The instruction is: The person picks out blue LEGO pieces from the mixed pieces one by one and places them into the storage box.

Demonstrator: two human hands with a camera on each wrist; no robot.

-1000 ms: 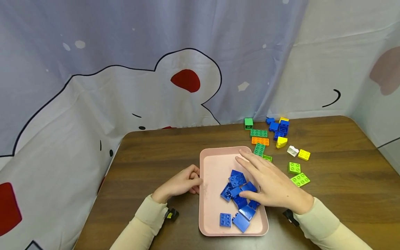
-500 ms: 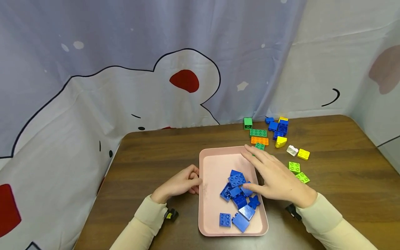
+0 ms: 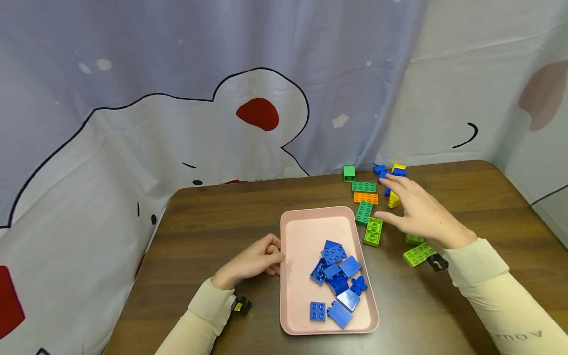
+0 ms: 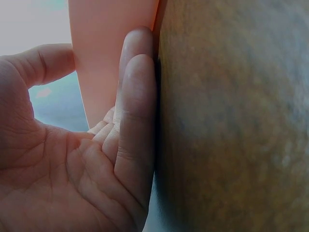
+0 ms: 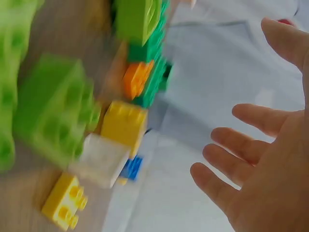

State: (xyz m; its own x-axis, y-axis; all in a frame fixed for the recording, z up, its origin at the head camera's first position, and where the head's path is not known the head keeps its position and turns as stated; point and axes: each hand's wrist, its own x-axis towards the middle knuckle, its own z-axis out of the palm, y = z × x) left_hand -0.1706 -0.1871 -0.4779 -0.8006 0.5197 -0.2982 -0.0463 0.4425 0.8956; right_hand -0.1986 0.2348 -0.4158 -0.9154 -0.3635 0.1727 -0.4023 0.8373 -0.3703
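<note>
A pink tray lies on the table with several blue toy bricks and a blue star-shaped piece in it. At its left side, my left hand holds the tray, thumb at the rim and the other fingers low along the outer wall, as the left wrist view shows. My right hand is in the air over the loose bricks on the right, fingers spread and nothing in them. Beneath and beyond its fingertips lie blue bricks and a yellow brick, partly hidden by the hand.
Green bricks, an orange brick and lime bricks lie right of the tray. In the right wrist view a white brick and a yellow brick appear. A patterned curtain hangs behind the table.
My right hand has moved from over the tray to the right and away from me, above the loose bricks. The left hand stays at the tray, and the bricks in it lie as before.
</note>
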